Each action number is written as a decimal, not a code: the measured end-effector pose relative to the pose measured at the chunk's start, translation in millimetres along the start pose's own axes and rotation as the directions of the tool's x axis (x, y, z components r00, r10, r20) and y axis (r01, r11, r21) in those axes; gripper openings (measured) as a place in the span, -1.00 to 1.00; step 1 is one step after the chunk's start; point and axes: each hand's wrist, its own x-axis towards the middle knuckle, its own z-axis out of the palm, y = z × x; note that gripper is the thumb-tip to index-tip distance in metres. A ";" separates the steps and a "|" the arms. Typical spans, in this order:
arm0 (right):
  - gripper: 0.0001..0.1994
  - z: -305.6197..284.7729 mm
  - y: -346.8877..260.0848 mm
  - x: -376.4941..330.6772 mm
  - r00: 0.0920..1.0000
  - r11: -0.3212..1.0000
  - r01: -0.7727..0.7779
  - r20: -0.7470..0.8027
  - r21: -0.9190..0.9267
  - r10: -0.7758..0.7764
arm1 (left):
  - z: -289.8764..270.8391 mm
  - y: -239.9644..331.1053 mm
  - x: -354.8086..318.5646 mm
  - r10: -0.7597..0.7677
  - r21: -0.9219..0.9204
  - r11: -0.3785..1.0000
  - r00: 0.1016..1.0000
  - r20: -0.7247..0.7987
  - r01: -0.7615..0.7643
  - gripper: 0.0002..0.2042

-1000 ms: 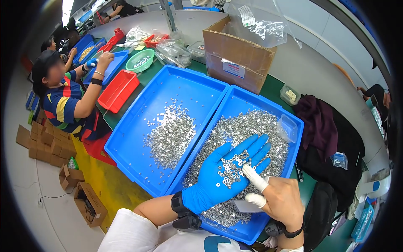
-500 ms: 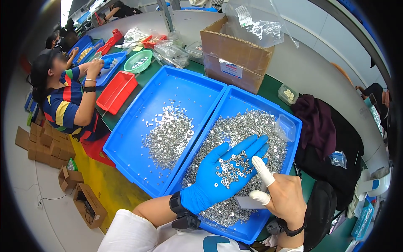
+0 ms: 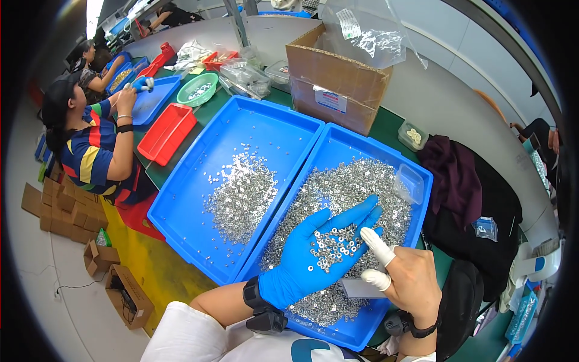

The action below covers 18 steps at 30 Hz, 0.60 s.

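My left hand [image 3: 319, 253] wears a blue glove and lies palm up over the right blue tray [image 3: 422, 175], cupping a small heap of silver washers [image 3: 333, 242]. My right hand [image 3: 404, 280], with white finger cots on the thumb and forefinger, hovers just right of that palm, the capped forefinger touching the washers near the glove's fingers. Under both hands the right tray holds a thick layer of the same washers [image 3: 350, 181]. A smaller pile of washers [image 3: 241, 196] lies in the left blue tray [image 3: 193, 223].
A small clear plastic box [image 3: 411, 183] sits in the right tray's far corner. Behind the trays stand a cardboard box [image 3: 335, 78] with a clear bag, a green bowl [image 3: 196, 89] and a red tray [image 3: 167, 134]. A person [image 3: 90, 145] works at left. Dark clothing [image 3: 470, 205] lies right.
My gloved left hand stays palm up with the washers. My right forefinger has shifted slightly up toward the glove's fingertips. The person at left has raised a hand.
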 end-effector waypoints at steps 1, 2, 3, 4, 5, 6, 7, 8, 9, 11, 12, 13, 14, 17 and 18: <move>-0.38 0.1 0.1 -0.1 1.000 1.000 -0.001 -0.006 0.004 0.001 | 0.1 -0.7 0.3 0.000 0.001 1.000 1.000 0.000 0.000 -0.40; -0.38 0.1 -0.5 0.1 1.000 1.000 -0.001 -0.007 0.004 0.001 | 0.3 -1.9 0.9 0.022 0.024 0.999 1.000 0.002 -0.022 -0.39; -0.38 0.2 -2.1 0.7 1.000 1.000 -0.001 -0.008 0.010 0.001 | 0.5 -3.2 1.6 0.044 0.047 0.998 0.999 0.004 -0.044 -0.37; -0.38 0.2 -4.0 1.5 1.000 1.000 0.000 -0.010 0.016 0.000 | 0.7 -4.1 1.8 0.066 0.070 0.995 0.998 0.007 -0.066 -0.36; -0.38 0.0 -5.2 2.1 1.000 1.000 0.000 -0.012 0.020 0.000 | 0.5 -4.5 2.1 0.065 0.070 0.995 0.998 0.008 -0.066 -0.36; -0.38 -0.8 -6.0 2.7 1.000 1.000 0.001 -0.012 0.020 0.000 | 0.3 -4.8 2.1 0.063 0.068 0.996 0.998 0.012 -0.064 -0.36; -0.38 -2.1 -6.9 3.4 1.000 1.000 0.010 0.008 0.010 -0.010 | 0.1 -4.9 1.8 0.061 0.065 0.996 0.998 0.017 -0.062 -0.36; -0.38 -3.2 -7.8 4.2 0.999 1.000 0.019 0.028 0.000 -0.019 | 0.0 -4.9 1.4 0.060 0.063 0.996 0.998 0.021 -0.061 -0.37; -0.37 -3.3 -8.6 5.1 0.998 1.000 0.029 0.049 -0.008 -0.029 | -0.2 -4.6 0.7 0.061 0.064 0.996 0.998 0.021 -0.062 -0.37; -0.38 -1.0 -9.3 4.8 0.998 0.999 0.034 0.055 0.003 -0.034 | -0.4 -5.2 0.6 0.028 0.053 0.998 0.999 0.023 -0.030 -0.37; -0.39 1.1 -9.4 4.8 0.997 0.999 0.040 0.061 0.018 -0.041 | -0.7 -5.7 0.6 0.012 0.048 0.999 1.000 0.024 -0.013 -0.37; -0.39 2.7 -9.5 4.8 0.997 0.998 0.045 0.067 0.032 -0.047 | -1.3 -6.3 0.6 0.009 0.048 0.999 1.000 0.026 -0.010 -0.37; -0.39 3.9 -9.7 4.8 0.997 0.999 0.043 0.066 0.030 -0.045 | -2.4 -7.0 0.7 -0.006 0.067 0.998 1.000 0.019 0.005 -0.37; -0.38 7.2 -10.0 5.4 0.998 0.998 -0.037 0.043 0.040 0.036 | -4.2 -7.9 0.3 -0.031 0.107 0.994 0.999 0.005 0.031 -0.36; -0.38 7.1 -10.0 5.4 0.998 0.998 -0.038 0.042 0.040 0.036 | -4.1 -7.9 0.1 -0.028 0.111 0.993 1.000 -0.004 0.028 -0.36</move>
